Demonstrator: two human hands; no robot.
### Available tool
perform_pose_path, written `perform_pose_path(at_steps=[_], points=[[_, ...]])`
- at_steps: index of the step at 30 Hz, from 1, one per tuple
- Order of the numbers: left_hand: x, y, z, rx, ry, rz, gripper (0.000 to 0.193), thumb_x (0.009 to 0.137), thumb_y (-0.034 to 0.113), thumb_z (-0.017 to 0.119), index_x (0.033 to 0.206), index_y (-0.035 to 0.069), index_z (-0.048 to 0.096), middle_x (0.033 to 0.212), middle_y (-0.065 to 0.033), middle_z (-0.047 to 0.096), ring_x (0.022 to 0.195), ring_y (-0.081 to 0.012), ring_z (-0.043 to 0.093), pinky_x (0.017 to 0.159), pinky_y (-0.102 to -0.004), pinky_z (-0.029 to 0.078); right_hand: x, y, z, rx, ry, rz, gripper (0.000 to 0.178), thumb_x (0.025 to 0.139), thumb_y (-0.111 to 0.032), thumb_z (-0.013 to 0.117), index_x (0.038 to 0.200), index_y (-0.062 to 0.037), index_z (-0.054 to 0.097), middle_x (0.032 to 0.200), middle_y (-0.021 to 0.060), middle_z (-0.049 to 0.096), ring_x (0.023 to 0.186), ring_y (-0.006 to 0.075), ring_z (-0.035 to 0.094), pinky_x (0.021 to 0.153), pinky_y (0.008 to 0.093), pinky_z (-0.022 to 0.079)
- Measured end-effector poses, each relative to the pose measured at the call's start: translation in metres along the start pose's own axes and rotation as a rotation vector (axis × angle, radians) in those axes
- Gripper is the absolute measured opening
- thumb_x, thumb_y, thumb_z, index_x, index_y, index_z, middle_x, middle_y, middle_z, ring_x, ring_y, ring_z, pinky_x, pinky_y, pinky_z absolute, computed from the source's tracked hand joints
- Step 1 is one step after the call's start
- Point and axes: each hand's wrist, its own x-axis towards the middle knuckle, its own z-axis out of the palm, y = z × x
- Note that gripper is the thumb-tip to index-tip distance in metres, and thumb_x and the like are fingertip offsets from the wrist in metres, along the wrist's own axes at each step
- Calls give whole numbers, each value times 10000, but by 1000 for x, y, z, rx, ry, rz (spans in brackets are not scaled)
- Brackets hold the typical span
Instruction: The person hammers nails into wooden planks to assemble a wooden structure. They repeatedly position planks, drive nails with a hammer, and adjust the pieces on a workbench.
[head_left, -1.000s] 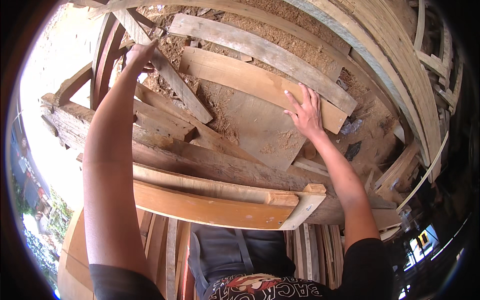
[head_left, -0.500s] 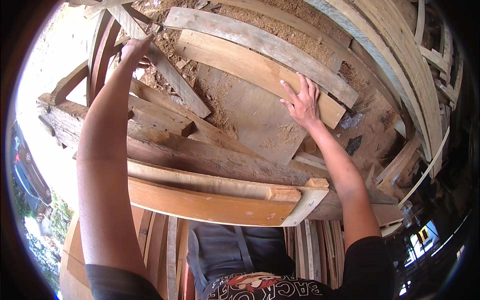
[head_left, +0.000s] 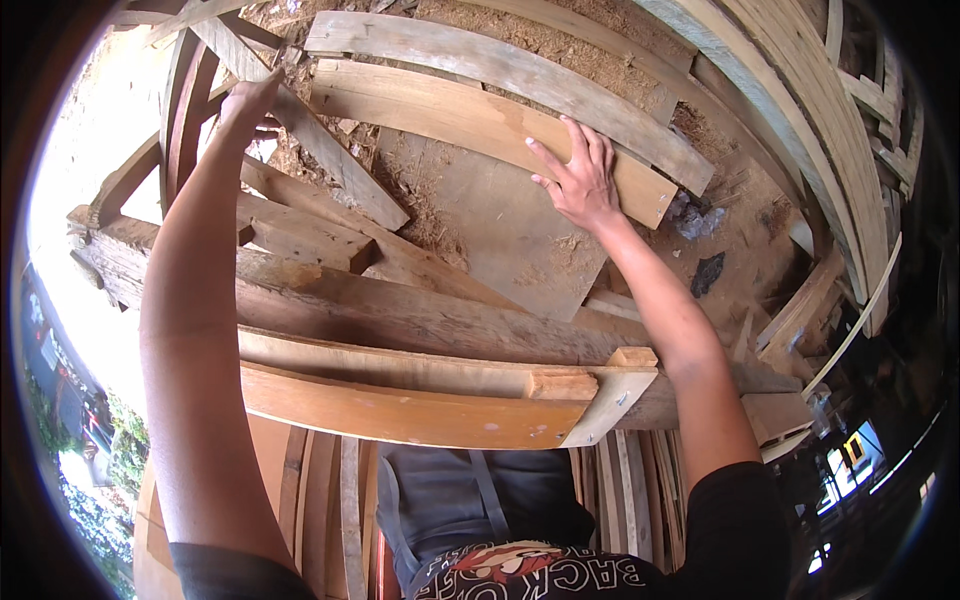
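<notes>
Right grip (head_left: pixel 584 186) rests splayed on tan plank (head_left: pixel 430 107).

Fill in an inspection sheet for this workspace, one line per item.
Surface: flat brown sheet on the ground, with pale loose sawdust around it.
Job's things: long flat tan wooden plank beside a weathered grey curved wooden plank; straight grey wooden strip slanting at left.
Clutter: clear crumpled plastic and a dark crumpled scrap, right of the sheet.
Hands: right hand lies on the tan plank, fingers spread; left hand is at the grey strip's upper part, grip unclear.
Cables: nothing seen.
Surroundings: orange-brown curved wooden board nearest the person; large pale curved timbers at right.
</notes>
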Motion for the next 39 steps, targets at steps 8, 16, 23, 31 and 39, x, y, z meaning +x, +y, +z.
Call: perform_pose_path(at_steps=[8,16,23,31,39], points=[[17,-6,-13,252,79,3,872,909,786,679,1181,-42,697,1149,-220,743,794,-286,780,614,-462,641,0,-3,-7,-35,-47,25,632,984,-546,724,1576,-425,535,1686,216,332,1564,369,319,1278,676,185],[-197,-64,-128,178,347,1119,397,1102,338,646,1416,98,682,1290,-161,771,1113,-291,775,1094,-481,541,1,-49,-189,597,146,133,663,967,-309,770,1560,-100,560,1496,193,580,1428,363,539,1222,498,432],[-362,-161,-138,692,-82,1265,1074,695,475,958,1608,211,458,1629,-164,460,1529,-398,426,1267,-619,355,-56,-232,-278,305,-178,-340,968,771,-507,913,1624,-338,488,1599,172,455,1438,375,474,1227,692,306],[-331,-184,-121,686,-52,1365,1002,761,337,934,1622,161,452,1499,-155,559,1383,-390,537,1226,-552,426,-64,-261,-232,215,-258,-309,916,886,-424,829,1680,-233,413,1553,217,459,1374,381,495,1152,568,431],[-322,-170,-125,671,-170,1530,936,746,328,923,1571,166,511,1469,-177,571,1257,-424,577,1103,-555,519,-69,-260,-215,110,-76,-358,884,875,-406,841,1661,-308,449,1504,210,502,1281,366,544,1068,534,482]])
